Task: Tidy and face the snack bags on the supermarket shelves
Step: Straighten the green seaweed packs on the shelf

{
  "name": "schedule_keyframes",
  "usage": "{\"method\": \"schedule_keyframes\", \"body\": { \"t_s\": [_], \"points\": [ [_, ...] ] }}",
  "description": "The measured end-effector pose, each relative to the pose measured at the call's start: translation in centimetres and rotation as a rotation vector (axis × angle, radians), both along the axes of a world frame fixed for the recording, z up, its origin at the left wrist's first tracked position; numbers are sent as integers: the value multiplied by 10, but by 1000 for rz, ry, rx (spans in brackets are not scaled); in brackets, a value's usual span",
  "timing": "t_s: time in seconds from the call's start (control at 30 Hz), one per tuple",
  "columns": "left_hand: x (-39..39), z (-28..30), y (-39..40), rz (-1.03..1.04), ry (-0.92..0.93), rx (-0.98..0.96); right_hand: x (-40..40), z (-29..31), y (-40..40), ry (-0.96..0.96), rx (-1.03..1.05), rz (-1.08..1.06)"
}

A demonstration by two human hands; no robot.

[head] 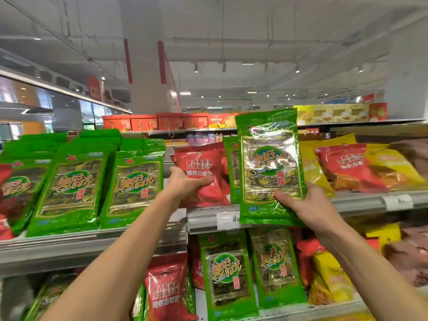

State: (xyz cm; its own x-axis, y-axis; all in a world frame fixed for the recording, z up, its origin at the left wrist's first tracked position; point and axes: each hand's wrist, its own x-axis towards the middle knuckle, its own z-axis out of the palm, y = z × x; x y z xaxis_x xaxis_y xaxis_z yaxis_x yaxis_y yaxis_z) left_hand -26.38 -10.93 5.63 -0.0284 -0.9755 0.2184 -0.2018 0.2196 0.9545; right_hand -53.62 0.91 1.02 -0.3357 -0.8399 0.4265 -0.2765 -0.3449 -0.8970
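**Two hands, two snack bags at the upper shelf**

The right hand (308, 205) grips a green seaweed bag (269, 167) by its lower right edge, thumb pressed across the front, fingers hidden behind. The bag is upright, front facing the camera, raised in front of the upper shelf (361, 202) so that its lower end overlaps the shelf's front rail and a white price tag (228, 220). Directly behind it stands a second green bag (231, 167), mostly covered. To the left, the left hand (185, 184) grips a red snack bag (203, 174) from below, fingers curled round its lower front; this bag leans at the left end of the same shelf. Right of the held green bag, yellow bags (311, 167) and further red bags (347, 165) lie tilted on the shelf. On the neighbouring shelf section to the left, a row of green seaweed bags (102, 181) stands upright, fronts forward. The lower shelf (312, 309) carries green, red and yellow bags standing side by side. Red gift boxes (162, 122) line a distant shelf top.
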Motion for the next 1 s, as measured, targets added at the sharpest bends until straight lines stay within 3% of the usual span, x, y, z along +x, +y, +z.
{"method": "schedule_keyframes", "body": {
  "t_s": [0.27,0.5,0.73,1.0],
  "points": [
    [-24,-5,13,66,-63,28,18,5,9,-10,37,42],
    [-8,-7,31,8,-220,-78,44,13,15,-29,11,72],
    [86,-23,66,342,-481,-503,123,28,-7,-22,-35,159],
    [237,-65,103,660,-1035,-666,262,35,-42,44,0,232]
  ]
}}
